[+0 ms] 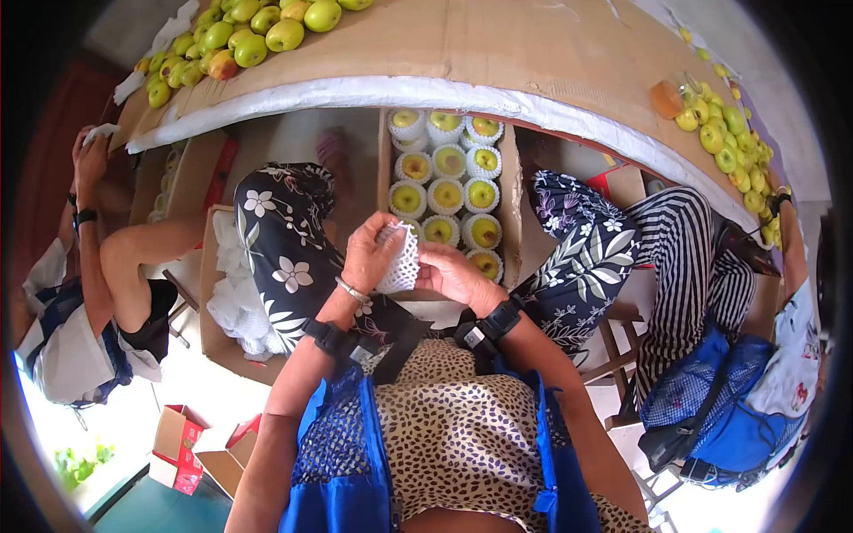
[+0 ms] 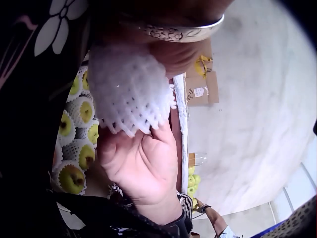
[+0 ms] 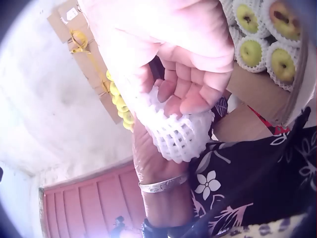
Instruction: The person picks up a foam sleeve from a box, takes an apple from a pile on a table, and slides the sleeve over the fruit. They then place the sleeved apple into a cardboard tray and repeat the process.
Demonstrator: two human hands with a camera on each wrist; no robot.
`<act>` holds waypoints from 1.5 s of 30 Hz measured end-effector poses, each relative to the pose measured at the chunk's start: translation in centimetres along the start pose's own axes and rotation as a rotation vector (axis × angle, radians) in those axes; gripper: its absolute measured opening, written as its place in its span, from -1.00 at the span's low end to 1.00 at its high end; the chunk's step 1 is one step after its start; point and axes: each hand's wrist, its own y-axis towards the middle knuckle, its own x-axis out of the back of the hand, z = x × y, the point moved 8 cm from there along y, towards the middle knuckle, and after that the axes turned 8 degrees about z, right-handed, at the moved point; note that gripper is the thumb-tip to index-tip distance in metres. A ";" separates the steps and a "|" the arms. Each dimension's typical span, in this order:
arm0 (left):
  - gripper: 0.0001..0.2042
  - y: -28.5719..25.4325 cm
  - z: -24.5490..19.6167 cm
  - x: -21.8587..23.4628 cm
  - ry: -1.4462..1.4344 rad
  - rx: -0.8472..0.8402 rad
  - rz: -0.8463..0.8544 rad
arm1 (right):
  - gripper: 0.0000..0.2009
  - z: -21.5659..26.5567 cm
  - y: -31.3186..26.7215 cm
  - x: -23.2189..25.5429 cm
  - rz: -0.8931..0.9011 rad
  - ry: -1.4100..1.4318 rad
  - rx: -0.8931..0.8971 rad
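Observation:
A white foam fruit net (image 1: 400,259) is held between both hands, above the lap and just in front of an open box of apples. My left hand (image 1: 366,255) grips it from the left side, a silver bangle at the wrist. At the net's right edge, my right hand (image 1: 458,272) pinches it with thumb and fingers. The right wrist view shows the curled fingers (image 3: 190,96) at the net's rim. In the left wrist view the foam net (image 2: 131,91) bulges roundly; I cannot tell whether an apple is inside.
The carton (image 1: 508,178) ahead holds rows of netted apples. Loose green apples (image 1: 251,46) lie on the cardboard-covered table (image 1: 533,53), with more apples (image 1: 724,138) at right. A box of white foam nets (image 1: 238,306) stands left of the legs. People sit on both sides.

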 end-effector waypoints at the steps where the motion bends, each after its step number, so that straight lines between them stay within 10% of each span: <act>1: -0.89 0.2 -0.2 0.1 -0.016 -0.039 -0.002 | -0.88 0.2 -0.1 0.1 -0.010 -0.023 -0.027; 4: -0.91 0.4 -1.4 0.1 -0.244 -0.082 -0.024 | -0.89 2.6 -0.1 -0.2 -0.058 0.022 0.157; 12: -0.85 -0.1 -3.8 0.9 0.465 -0.241 -0.083 | -0.93 6.4 -1.9 4.0 -0.358 -0.117 0.496; 23: -0.83 0.2 1.7 1.3 -0.055 0.287 -0.099 | -0.89 10.0 -3.9 2.4 -0.520 -0.733 0.821; 28: -0.64 -0.9 0.6 -3.2 -0.404 0.449 0.156 | -0.87 8.7 -3.4 -1.3 -0.402 -0.881 0.741; 38: -0.78 0.8 4.1 -1.9 -0.066 0.300 0.178 | -0.89 7.8 -2.7 4.0 -0.460 -0.193 0.680; 45: -0.80 0.2 3.3 -1.7 -0.551 0.407 0.008 | -0.76 7.9 -1.9 0.2 -0.322 -0.468 0.633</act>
